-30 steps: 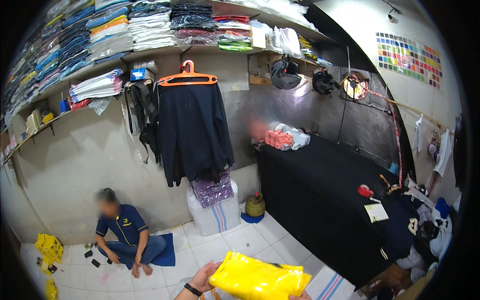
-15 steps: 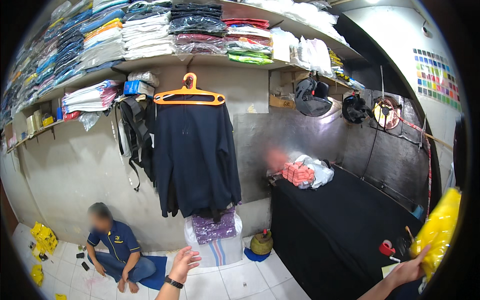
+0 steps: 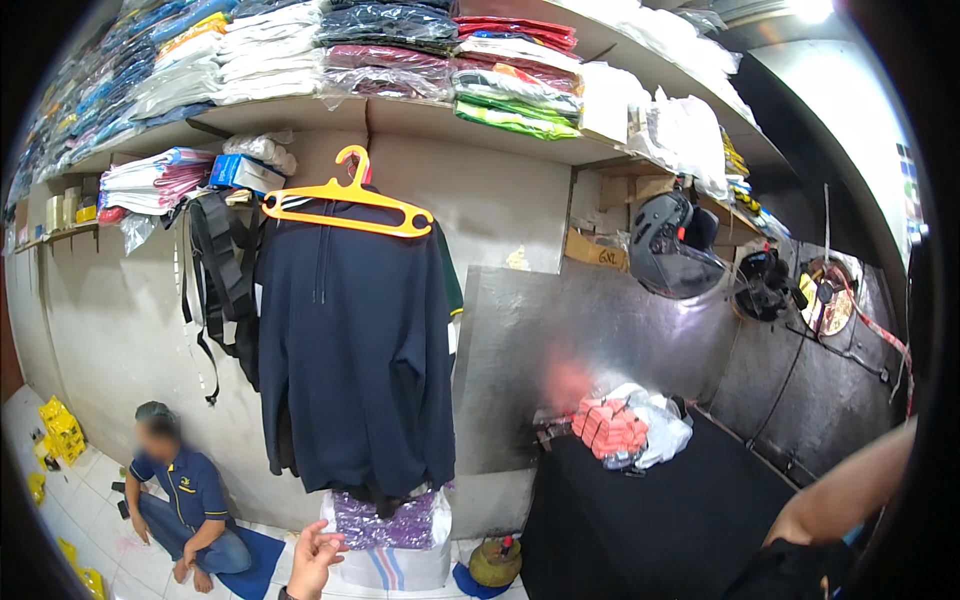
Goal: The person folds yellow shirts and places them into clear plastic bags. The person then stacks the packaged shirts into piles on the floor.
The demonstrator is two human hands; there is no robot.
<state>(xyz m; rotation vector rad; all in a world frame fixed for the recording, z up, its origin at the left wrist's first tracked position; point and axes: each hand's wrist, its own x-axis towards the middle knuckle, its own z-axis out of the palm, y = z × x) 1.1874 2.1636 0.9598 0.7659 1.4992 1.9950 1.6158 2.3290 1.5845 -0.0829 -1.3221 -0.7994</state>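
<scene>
While left hand (image 3: 313, 568) hangs empty, right arm (image 3: 848, 495) reaches out

Left fingers (image 3: 327, 541) loosely spread; purple package (image 3: 410, 528) just beyond, on white sack (image 3: 428, 572). Right fingers: can't tell (out of frame). Likely a reaching step; next move calls for right-hand control.

Shelf (image 3: 400, 117): along the far wall, folded garments (image 3: 268, 55) stacked on it.
Sweatshirt (image 3: 360, 370): on a hanger (image 3: 345, 205) under the shelf, just right of the strapped bag (image 3: 225, 270).
Sack (image 3: 405, 568): on the floor (image 3: 95, 505) under the sweatshirt, a wrapped pack (image 3: 395, 522) on top.
Gas cylinder (image 3: 495, 563): between sack and surface.
Surface (image 3: 650, 525): right, a tied bundle (image 3: 608, 428) toward its far end (helmets (image 3: 672, 250) hang farther right).
Seated person (image 3: 185, 500): left, on the floor.
Left hand (image 3: 315, 562): near, before the sack's left edge.
</scene>
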